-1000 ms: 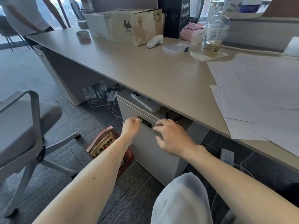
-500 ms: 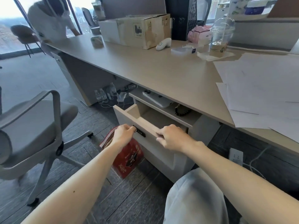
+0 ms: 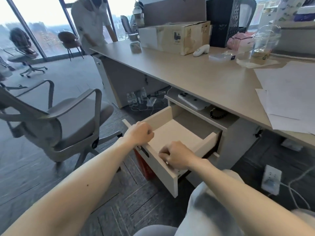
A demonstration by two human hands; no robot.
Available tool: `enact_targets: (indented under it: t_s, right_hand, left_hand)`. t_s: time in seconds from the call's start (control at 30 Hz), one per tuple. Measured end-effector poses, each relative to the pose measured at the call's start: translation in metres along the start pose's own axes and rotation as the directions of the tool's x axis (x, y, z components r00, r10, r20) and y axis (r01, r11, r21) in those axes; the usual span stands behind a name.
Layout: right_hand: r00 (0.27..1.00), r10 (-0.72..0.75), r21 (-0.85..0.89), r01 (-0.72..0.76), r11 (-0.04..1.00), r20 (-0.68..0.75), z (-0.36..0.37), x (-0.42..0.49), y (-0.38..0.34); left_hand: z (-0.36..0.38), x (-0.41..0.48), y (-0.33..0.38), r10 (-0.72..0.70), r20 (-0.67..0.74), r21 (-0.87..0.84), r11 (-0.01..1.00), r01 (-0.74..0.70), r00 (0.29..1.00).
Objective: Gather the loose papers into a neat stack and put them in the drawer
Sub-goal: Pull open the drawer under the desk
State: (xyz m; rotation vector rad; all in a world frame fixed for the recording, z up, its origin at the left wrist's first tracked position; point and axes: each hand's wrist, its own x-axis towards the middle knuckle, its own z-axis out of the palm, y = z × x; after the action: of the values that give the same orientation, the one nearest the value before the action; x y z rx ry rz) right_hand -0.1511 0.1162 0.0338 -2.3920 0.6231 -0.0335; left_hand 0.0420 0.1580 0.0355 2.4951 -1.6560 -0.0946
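View: head camera, looking down; it is the only view.
Drawer: the drawer [image 3: 161,118] stands wide open under the worktop [image 3: 196,74]; its pale bottom is bare, with nothing inside that I can see.
Left hand: the left hand [image 3: 139,133] has its fingers curled over the top edge of the drawer front, at the front's left end.
Right hand: the right hand [image 3: 177,155] is clamped on the same edge, nearer the front's right end.
Papers: the papers [image 3: 289,92] lie on the worktop, up and to the right of the drawer, well apart from it. They are spread and overlapping, not squared.
Above the drawer: a phone [image 3: 193,101] and a bead bracelet [image 3: 219,113] lie on the shelf just over it.
Left of the drawer: an office chair [image 3: 68,123].
Under the drawer front: a red bag [image 3: 144,166], partly hidden.
Done, as I judge: only the opening of the drawer.
Left to do: gather the papers, square them into a stack, lay it in the drawer, probably close it.
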Motion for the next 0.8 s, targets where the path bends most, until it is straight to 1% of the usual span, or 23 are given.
enact_targets:
  t_s: [0.13,0.2,0.3,0.47,0.53,0.6,0.7,0.8]
  right_hand:
    - [0.997,0.001,0.209,-0.017,0.978,0.075,0.024,0.000,-0.022]
    - [0.994,-0.016,0.273,-0.015,0.962,0.111,0.035,-0.002,-0.034]
    - [0.987,-0.042,0.294,-0.006,0.956,0.157,0.048,-0.004,-0.045]
    - [0.987,-0.049,0.296,0.001,0.955,0.155,0.047,-0.002,-0.045]
    - [0.995,-0.045,0.266,0.019,0.964,0.093,0.037,-0.003,-0.043]
    - [0.999,-0.039,0.225,0.035,0.974,0.012,0.021,-0.005,-0.040]
    - [0.993,-0.018,0.148,0.036,0.988,-0.120,-0.019,-0.015,-0.029]
    - [0.950,-0.029,0.036,0.043,0.998,-0.311,-0.067,-0.036,-0.011]
  left_hand:
    - [-0.006,-0.024,-0.017,-0.057,0.013,0.108,0.993,0.055,0.998]
    - [-0.008,-0.035,-0.028,-0.088,0.041,0.143,0.986,0.081,0.995]
    - [-0.011,-0.045,-0.039,-0.141,0.085,0.176,0.976,0.125,0.986]
    - [-0.022,-0.049,-0.031,-0.152,0.128,0.106,0.985,0.138,0.980]
    - [-0.027,-0.046,-0.024,-0.130,0.128,0.075,0.990,0.121,0.983]
    - [-0.032,-0.041,-0.012,-0.094,0.107,0.080,0.993,0.086,0.990]
    - [-0.044,-0.024,0.020,-0.007,0.020,0.051,0.999,0.006,1.000]
    - [-0.058,0.000,0.064,0.088,-0.090,-0.039,0.995,-0.092,0.992]
